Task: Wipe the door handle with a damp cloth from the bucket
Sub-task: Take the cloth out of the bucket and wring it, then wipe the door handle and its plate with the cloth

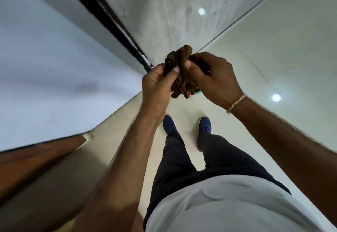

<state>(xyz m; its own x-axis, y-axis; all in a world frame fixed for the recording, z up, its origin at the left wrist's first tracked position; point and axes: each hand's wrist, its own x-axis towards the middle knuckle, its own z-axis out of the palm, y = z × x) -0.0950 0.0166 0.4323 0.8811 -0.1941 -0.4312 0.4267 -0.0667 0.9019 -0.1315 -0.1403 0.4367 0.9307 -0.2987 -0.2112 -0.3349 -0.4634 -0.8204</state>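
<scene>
Both grips closed tight on the bunched brown cloth (179, 71), left hand (156, 85) and right hand (213, 78) pinching it between thumbs and fingers, held mid-air above the pale floor (273, 49), beyond the blue shoes (169, 125).

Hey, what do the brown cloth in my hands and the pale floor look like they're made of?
The bunched brown cloth, gripped by the left hand and right hand, looks like soft woven fabric: it creases into ropy folds. The pale floor seems to be polished tile: it mirrors ceiling lights and shows thin joint lines.
</scene>
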